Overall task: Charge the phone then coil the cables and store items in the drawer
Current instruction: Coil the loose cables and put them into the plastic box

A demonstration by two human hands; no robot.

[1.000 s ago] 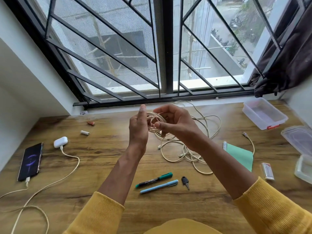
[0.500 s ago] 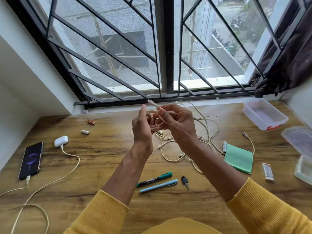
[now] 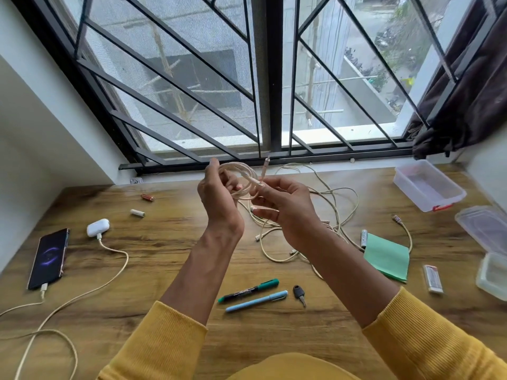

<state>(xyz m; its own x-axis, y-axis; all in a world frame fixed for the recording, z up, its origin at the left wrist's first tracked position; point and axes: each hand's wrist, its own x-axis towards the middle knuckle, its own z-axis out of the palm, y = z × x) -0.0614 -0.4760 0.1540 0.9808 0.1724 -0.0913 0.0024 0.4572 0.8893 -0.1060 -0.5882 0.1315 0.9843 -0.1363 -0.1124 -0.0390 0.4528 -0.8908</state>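
Head view: both hands raised over the middle of the wooden desk (image 3: 164,259), in front of the window grille (image 3: 263,78). Left hand (image 3: 219,198) is curled round a small coil of cream cable (image 3: 241,175), loops stacked roughly upright, ring facing the camera. Right hand (image 3: 285,207) pinches the cable's free tail just right of the coil; the plug end (image 3: 266,163) sticks up and slightly far from the fingertips. So the tail's long axis runs near-vertical, touching the coil's right edge. My read: next move is wrapping or tucking that tail, and the right hand is the one on it.

Phone (image 3: 48,257) lies far left, cable plugged in at its near end, screen lit, so charging looks done. White earbud case (image 3: 98,227) just right of it, also cabled.

Loose cable tangle (image 3: 315,215) lies on the desk below and right of the hands, not yet coiled. Green notepad (image 3: 386,256) right of it; two pens (image 3: 252,296) and a key (image 3: 299,293) near centre; clear tubs (image 3: 428,185) at the far right edge.

Open desk left of the tangle gives room to set the coil down. No drawer in view.
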